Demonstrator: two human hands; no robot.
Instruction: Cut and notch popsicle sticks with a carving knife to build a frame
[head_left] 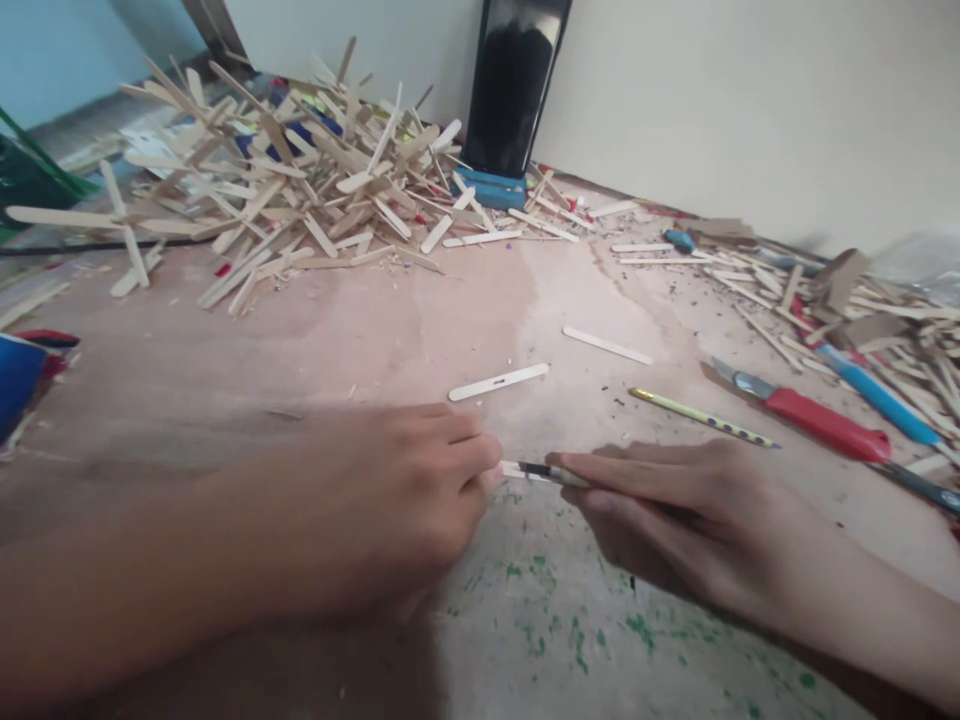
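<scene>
My left hand is closed, its fingers pinching a pale craft stick down against the tabletop. Only a short end of that stick shows between my hands. In my closed right hand is a slim craft knife, with its dark blade end lying over the stick. Most of the knife's handle is hidden by my fingers. Just beyond my hands lies another craft stick with a small dark slot at its middle. A plain stick rests farther back, and a yellow pencil lies above my right hand.
A big heap of craft sticks fills the back left. A phone leans upright in a blue stand. At right lie a red-handled knife with its blade out, a blue tool, scissors and more sticks.
</scene>
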